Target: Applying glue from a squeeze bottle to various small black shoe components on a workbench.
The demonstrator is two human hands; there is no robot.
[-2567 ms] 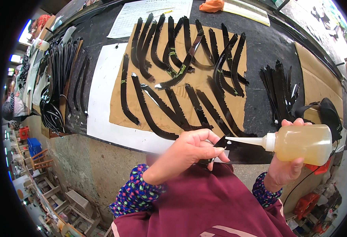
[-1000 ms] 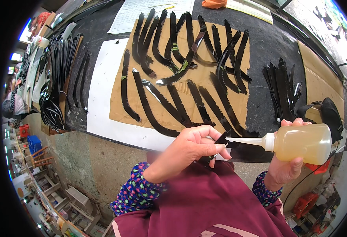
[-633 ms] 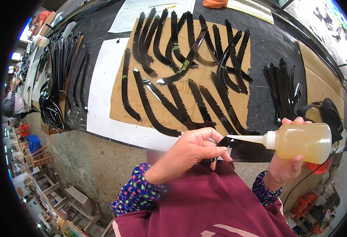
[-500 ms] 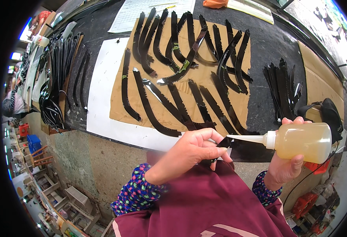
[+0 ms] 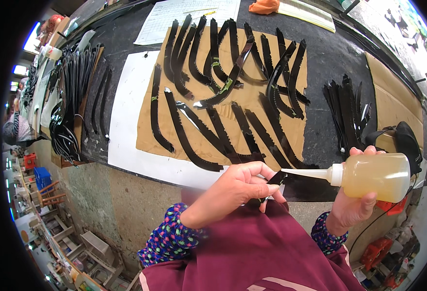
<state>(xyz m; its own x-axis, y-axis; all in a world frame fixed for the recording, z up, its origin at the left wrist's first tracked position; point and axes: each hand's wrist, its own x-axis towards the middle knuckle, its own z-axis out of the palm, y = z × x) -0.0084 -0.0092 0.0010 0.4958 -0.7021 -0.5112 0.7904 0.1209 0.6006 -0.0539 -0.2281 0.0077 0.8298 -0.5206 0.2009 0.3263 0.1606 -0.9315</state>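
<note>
1. My left hand (image 5: 235, 186) is closed around one end of a black strip (image 5: 298, 185), pinching it just off the near edge of the table (image 5: 330, 58).
2. My right hand (image 5: 351, 206) grips a squeeze bottle (image 5: 376, 175) of yellowish liquid, held sideways, its white nozzle tip touching the strip beside my left fingers.
3. Beyond my hands, a sheet of cardboard (image 5: 233, 109) on white paper (image 5: 126, 126) carries many curved black strips laid side by side.
4. A bundle of strips (image 5: 347, 114) lies to the right, well apart from the cardboard.
</note>
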